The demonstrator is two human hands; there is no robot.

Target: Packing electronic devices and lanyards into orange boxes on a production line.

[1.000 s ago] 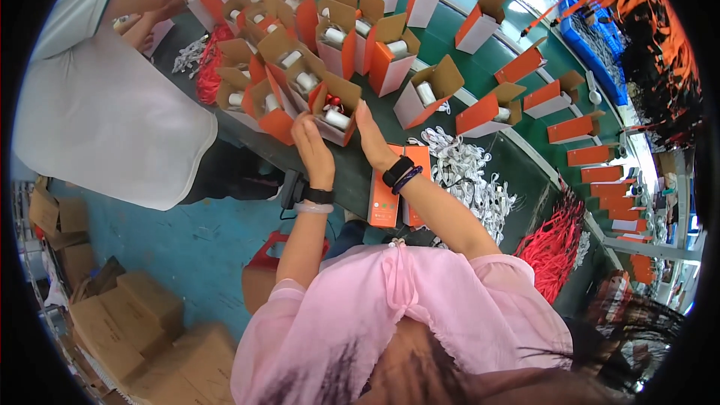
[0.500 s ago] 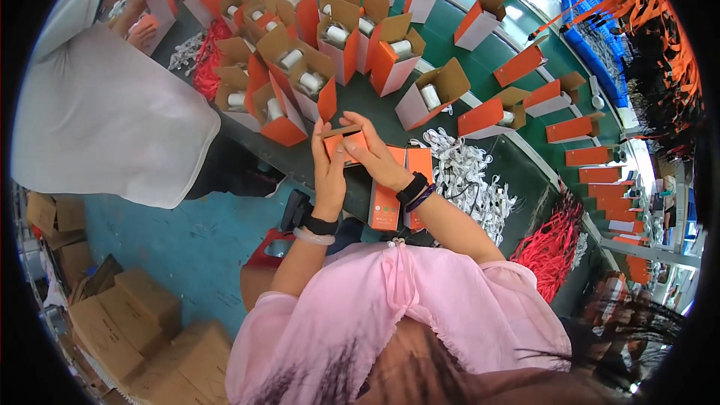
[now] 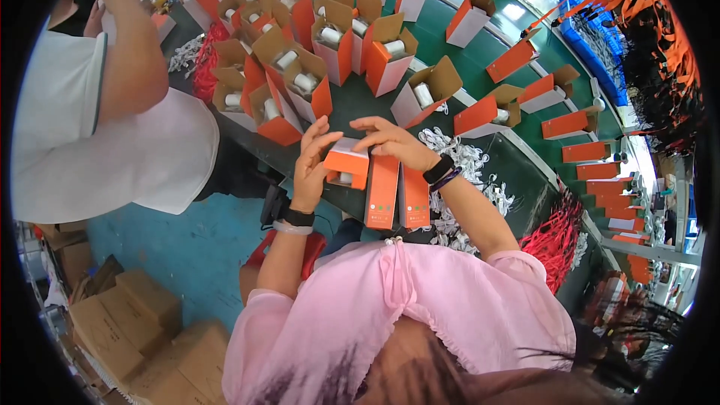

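A small orange-and-white carton (image 3: 347,168) is between my hands at the table's near edge, with a white item partly showing through its front opening. My left hand (image 3: 309,166) is at the carton's left side, its fingers stretched up and apart. From the right, my right hand (image 3: 397,144) reaches over the carton's top, fingers spread and the tips at its upper edge. Two closed orange boxes, one (image 3: 382,191) nearer the carton and another (image 3: 414,196) beside it, lie just right of it. Whether the carton rests on the table is hidden.
Several open orange-and-white boxes (image 3: 390,52) holding white cylindrical items crowd the table beyond. White cables (image 3: 472,172) are heaped at right, near red cords (image 3: 551,244). More boxes stand on a green conveyor (image 3: 442,26). At left stands a co-worker in a white shirt (image 3: 142,157); cardboard cartons (image 3: 135,315) are below.
My hands were closed round the carton; now their fingers are spread and the carton sits slightly lower, its opening showing. The co-worker's body has shifted, an arm now raised at upper left.
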